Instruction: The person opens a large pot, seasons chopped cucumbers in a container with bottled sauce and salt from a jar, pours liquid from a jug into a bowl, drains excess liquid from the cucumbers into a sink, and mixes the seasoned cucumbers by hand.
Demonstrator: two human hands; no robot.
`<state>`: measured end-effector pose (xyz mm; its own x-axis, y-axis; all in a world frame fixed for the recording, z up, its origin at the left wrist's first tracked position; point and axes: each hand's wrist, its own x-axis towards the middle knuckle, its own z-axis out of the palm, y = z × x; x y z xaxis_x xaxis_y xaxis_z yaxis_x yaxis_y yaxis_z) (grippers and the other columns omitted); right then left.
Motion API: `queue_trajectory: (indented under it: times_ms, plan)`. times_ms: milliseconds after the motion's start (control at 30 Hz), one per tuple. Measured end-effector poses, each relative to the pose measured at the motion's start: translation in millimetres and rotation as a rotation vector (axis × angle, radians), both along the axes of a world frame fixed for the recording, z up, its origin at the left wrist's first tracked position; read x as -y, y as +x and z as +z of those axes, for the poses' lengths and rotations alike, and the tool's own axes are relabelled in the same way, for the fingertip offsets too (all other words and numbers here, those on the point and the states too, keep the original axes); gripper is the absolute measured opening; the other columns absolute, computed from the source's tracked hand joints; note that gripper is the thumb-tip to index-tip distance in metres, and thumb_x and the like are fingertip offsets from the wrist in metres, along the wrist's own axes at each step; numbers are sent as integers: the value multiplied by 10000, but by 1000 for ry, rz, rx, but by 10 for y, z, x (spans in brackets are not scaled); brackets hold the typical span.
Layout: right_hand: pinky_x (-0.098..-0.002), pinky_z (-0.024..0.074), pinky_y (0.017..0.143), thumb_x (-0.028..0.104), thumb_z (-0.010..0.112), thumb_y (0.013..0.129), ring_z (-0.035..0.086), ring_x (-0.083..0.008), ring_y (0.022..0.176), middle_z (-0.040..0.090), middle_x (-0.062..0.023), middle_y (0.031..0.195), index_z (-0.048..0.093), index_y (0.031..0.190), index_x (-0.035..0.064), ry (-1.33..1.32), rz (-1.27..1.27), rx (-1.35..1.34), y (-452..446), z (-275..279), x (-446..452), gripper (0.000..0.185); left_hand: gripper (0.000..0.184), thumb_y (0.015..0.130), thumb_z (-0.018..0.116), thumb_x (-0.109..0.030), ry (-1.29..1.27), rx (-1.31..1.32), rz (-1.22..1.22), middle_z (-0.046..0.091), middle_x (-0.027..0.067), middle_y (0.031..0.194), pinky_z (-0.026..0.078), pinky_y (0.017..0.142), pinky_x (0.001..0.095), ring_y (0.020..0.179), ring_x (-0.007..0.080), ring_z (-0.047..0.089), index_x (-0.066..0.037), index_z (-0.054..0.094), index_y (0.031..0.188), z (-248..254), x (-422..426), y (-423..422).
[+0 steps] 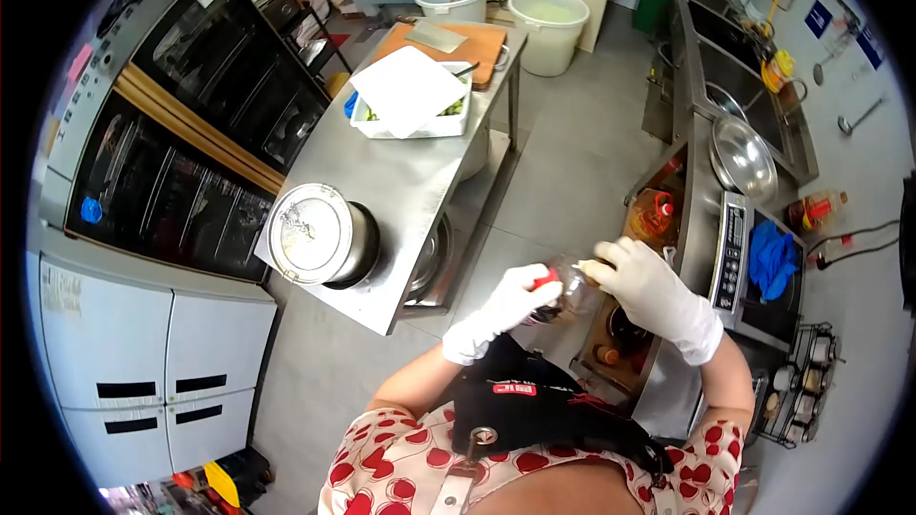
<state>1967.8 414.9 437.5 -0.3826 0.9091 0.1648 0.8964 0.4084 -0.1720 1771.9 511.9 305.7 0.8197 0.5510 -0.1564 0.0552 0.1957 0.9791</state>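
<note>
Both of my hands wear pale gloves and are raised in front of the black apron (520,386). My left hand (508,307) is closed around a clear plastic jar (575,292), with a red part (545,278), perhaps its lid, under the thumb. Something dark shows low in the jar, partly covered by the glove. On the jar's other side is my right hand (637,288), its fingers curled and pinched near the jar's rim. What those fingertips hold, if anything, is too small to make out.
At left, a steel table (405,172) bears a lidded pot (310,234), a white tray (410,124) under a white sheet, and a cutting board (487,43) with a cleaver (436,35). The right counter holds a metal bowl (742,157), an induction cooker (730,253) and a blue cloth (771,262).
</note>
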Motion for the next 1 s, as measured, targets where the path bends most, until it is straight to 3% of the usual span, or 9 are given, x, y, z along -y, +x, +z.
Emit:
queue_trajectory:
  times_ms: [167,300,433,567,600,700,767,900,1000]
  plan:
    - [-337,477,741,243,668,763,561,-238,925,549,-89,1001,581,1064,64,61,92,-74,-315,149,-895,361,136,890,623,-146,-117,16,213,595,-8,709,423,618,205,659,43,514,-20,601,843,246,-566,-418]
    - [-335,480,746,263,661,776,555,-244,891,573,-94,1053,593,1079,57,-274,-86,68,-570,197,-1445,373,209,918,606,-276,4,-17,268,633,-18,746,394,502,160,595,25,526,-67,607,908,328,-898,-644]
    - [-328,478,756,132,588,814,550,-245,885,580,-90,1057,600,1058,76,65,384,85,-561,248,-1996,250,253,915,611,-311,-150,2,411,632,-12,747,372,495,179,587,38,507,-58,604,913,312,-1119,-820]
    - [-318,511,796,-35,654,711,603,-264,921,579,-104,1113,599,1059,35,104,543,-526,-403,215,-2673,359,291,899,631,-316,-236,77,582,633,22,769,448,560,207,629,65,548,-30,590,937,195,-1229,-932]
    - [-292,501,822,-44,635,760,618,-203,935,585,-96,1068,567,1067,18,-261,394,-691,-368,200,-2826,321,302,895,637,-318,-235,118,635,633,29,775,461,574,211,639,71,557,-24,587,945,177,-1232,-934]
    - [-244,466,724,8,618,840,547,-94,790,550,-23,880,525,990,38,-607,263,-1153,-464,-721,-3452,179,241,911,606,-245,-173,115,762,631,33,808,474,687,230,710,89,572,-9,585,954,209,-1159,-947]
    - [-242,463,715,29,621,836,551,-104,779,551,-23,849,536,970,50,-681,301,-1222,-640,-1583,-3755,160,194,910,593,-197,-122,87,881,630,39,801,472,716,248,722,98,573,-6,587,941,189,-1083,-882]
    - [-377,484,768,169,669,801,603,-319,846,626,-142,923,557,988,55,-437,308,-801,-1033,-2600,-4038,246,362,862,672,-316,-76,103,1185,649,68,852,474,687,232,742,105,589,27,599,950,298,-983,-572]
    - [-378,442,908,134,654,786,568,-299,1013,590,-125,1100,559,1042,26,-125,490,-673,-1146,-2829,-4234,293,472,844,685,-399,-53,47,1402,644,57,846,469,656,221,723,103,585,41,602,991,395,-972,-296]
